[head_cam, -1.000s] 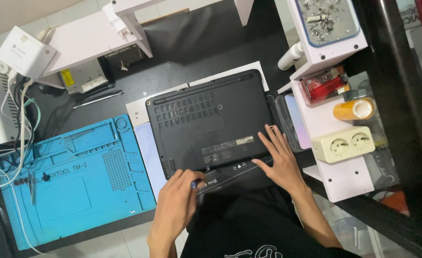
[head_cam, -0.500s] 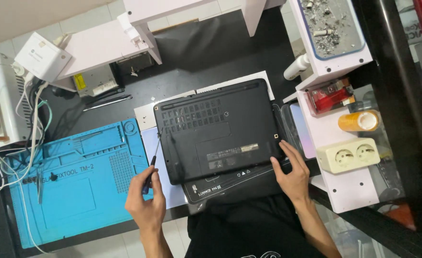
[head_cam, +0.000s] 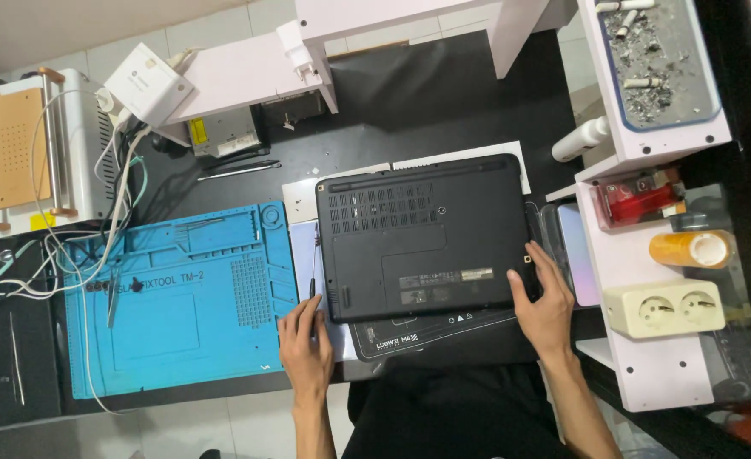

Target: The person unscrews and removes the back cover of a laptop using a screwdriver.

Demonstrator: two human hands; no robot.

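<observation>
On the black desk a black laptop lies bottom up. Right hand rests flat and open on its near right corner. Left hand pinches a thin screwdriver beside the blue mat. Unscrewing looks underway; the tip needs a screw. A white label strip sits low on the laptop.

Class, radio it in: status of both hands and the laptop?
Left hand holding screwdriver beside laptop. Right hand flat on laptop's right edge. Laptop upside down, base cover on.
</observation>
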